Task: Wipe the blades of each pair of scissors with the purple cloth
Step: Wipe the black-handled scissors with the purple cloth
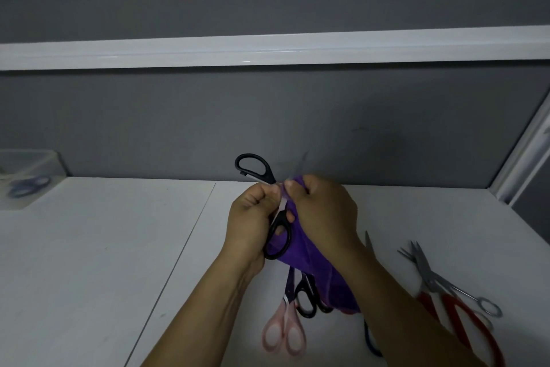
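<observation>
My left hand (251, 217) grips black-handled scissors (259, 170) near the pivot, held open above the white table, one handle up and one (279, 237) hanging down. My right hand (324, 209) holds the purple cloth (315, 265) bunched around one blade; a blurred blade tip (303, 161) sticks up past the fingers. The cloth's tail hangs down under my right wrist.
On the white table (104, 262) below my hands lie pink-handled scissors (284, 334), a black-handled pair (308, 296), red-handled scissors (464, 319) and a thin all-metal pair (446, 283). A blue handle (370, 343) shows under my right forearm. A clear box (26, 179) with blue scissors stands far left.
</observation>
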